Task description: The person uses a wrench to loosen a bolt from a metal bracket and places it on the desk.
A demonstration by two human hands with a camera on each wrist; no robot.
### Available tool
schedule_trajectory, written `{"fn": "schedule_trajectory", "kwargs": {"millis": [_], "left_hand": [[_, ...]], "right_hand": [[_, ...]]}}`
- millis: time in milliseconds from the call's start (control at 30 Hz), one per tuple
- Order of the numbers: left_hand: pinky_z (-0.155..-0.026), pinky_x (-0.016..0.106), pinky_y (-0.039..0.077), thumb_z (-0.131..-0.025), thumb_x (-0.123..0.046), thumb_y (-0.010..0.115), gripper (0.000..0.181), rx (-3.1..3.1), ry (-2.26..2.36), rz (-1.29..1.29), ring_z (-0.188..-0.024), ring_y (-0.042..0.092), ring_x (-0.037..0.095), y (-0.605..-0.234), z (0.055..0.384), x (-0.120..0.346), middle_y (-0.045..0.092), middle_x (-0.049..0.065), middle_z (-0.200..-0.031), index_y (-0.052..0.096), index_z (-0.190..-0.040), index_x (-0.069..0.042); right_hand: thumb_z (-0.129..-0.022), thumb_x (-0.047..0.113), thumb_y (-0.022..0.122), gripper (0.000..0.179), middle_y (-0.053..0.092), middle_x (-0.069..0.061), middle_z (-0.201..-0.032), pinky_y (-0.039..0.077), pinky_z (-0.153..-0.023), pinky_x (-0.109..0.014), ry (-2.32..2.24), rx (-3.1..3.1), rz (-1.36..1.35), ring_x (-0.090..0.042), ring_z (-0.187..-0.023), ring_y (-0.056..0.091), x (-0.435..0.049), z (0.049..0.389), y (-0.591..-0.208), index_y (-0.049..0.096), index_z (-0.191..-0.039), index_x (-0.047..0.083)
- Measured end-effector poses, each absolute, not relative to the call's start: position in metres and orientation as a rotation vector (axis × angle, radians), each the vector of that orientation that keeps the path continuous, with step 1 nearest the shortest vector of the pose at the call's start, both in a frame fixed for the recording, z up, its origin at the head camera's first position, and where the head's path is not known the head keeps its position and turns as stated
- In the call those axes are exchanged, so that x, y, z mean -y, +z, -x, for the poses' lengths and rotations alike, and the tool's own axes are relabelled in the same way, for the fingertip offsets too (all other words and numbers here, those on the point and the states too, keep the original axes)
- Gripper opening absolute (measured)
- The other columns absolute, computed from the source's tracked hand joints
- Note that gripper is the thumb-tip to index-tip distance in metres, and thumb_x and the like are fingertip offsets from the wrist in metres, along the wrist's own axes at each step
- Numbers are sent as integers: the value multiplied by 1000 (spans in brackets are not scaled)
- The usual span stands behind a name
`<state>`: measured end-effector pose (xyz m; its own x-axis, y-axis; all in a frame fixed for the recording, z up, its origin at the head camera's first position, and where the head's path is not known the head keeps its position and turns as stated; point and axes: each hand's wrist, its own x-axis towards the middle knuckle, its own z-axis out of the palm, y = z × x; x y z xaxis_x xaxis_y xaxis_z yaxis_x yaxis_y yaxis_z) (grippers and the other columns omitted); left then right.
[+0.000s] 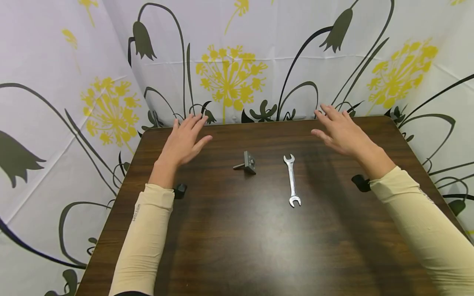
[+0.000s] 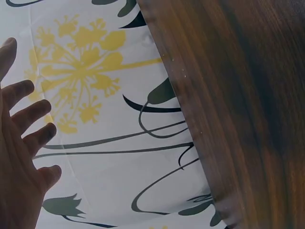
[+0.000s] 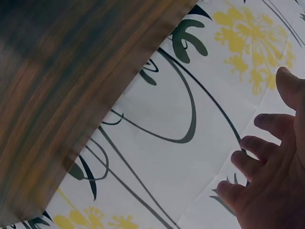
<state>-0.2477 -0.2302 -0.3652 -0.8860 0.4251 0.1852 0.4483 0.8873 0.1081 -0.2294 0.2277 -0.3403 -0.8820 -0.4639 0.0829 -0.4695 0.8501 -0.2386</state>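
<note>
Both hands are raised over the table with fingers spread and nothing held. In the head view my left hand (image 1: pixel 182 142) is at the left, its thumb pointing toward a grey metal block with a bolt (image 1: pixel 249 163) sticking out of its left side. A silver double open-ended wrench (image 1: pixel 292 181) lies lengthwise on the table, right of the block. My right hand (image 1: pixel 342 131) is up and right of the wrench, apart from it. The wrist views show the left hand (image 2: pixel 21 138) and right hand (image 3: pixel 271 162) against the curtain, touching nothing.
The dark wood table (image 1: pixel 237 238) has rounded far corners. A white curtain (image 1: pixel 252 78) with yellow and grey-green flower prints hangs behind it and along both sides. A dark wrist-camera piece (image 1: pixel 361 183) sticks out at the right wrist, and another (image 1: pixel 180 191) at the left.
</note>
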Motion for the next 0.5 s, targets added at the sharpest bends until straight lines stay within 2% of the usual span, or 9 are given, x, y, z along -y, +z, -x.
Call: {"fn": "schedule_trajectory", "kwargs": {"millis": [167, 367, 500], "left_hand": [[-114, 63, 6, -101, -55, 40, 68, 2893, -302, 680, -147, 17, 32, -373, 247, 227, 25, 9, -160, 26, -156, -17], [-112, 65, 13, -103, -52, 41, 65, 2887, -492, 677, -144, 24, 33, -392, 245, 221, 30, 10, -158, 27, -156, -16], [-113, 60, 18, -102, -52, 42, 65, 2899, -644, 678, -142, 29, 34, -407, 241, 212, 34, 10, -156, 28, -156, -18]], "right_hand": [[-103, 34, 51, 63, 24, -30, -154, 15, -113, -62, 427, 3013, -719, -47, -141, 22, -223, 226, -346, 32, -149, -5], [-102, 33, 53, 61, 31, -27, -152, 31, -104, -64, 584, 3113, -570, -46, -137, 30, -207, 216, -358, 36, -149, -1], [-101, 33, 55, 57, 46, -26, -143, 39, -99, -61, 654, 3157, -461, -44, -129, 44, -194, 209, -371, 44, -145, -2]]}}
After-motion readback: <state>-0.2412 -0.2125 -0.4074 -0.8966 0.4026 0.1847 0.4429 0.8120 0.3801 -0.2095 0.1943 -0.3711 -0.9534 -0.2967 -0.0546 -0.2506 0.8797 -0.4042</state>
